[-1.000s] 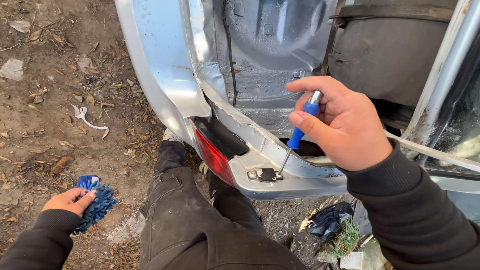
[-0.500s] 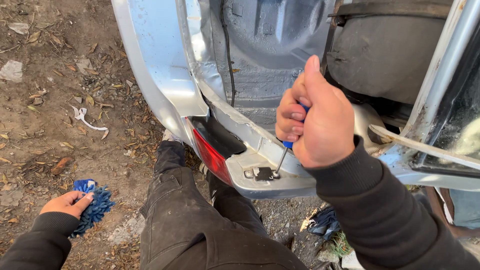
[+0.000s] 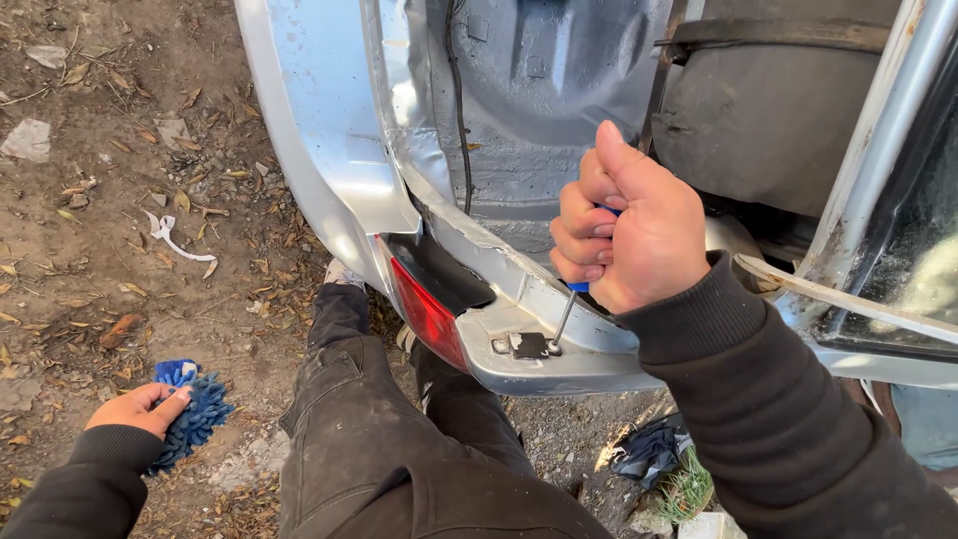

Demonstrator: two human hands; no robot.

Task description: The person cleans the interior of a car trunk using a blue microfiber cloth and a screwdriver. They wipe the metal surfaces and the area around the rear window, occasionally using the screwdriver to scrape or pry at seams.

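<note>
My right hand point(image 3: 631, 232) is fisted around the blue handle of a screwdriver point(image 3: 565, 315). Its metal shaft points down onto a small dark bracket point(image 3: 529, 345) on the silver rear edge of a car body point(image 3: 329, 170). A red tail light point(image 3: 427, 317) sits just left of the bracket. My left hand point(image 3: 138, 407) rests low on the dirt at the left, fingers lying on a blue fluffy wash mitt point(image 3: 195, 411). My legs in dark trousers point(image 3: 369, 439) stretch under the car.
Bare dirt with dry leaves and scraps of white litter point(image 3: 170, 238) covers the left side. A black wire point(image 3: 461, 120) runs down inside the open grey trunk cavity. A dark rag point(image 3: 649, 451) and a green tuft lie on the ground at lower right.
My right hand turned from a fingertip hold to a full fist around the screwdriver handle, thumb up. The left hand stayed on the blue mitt.
</note>
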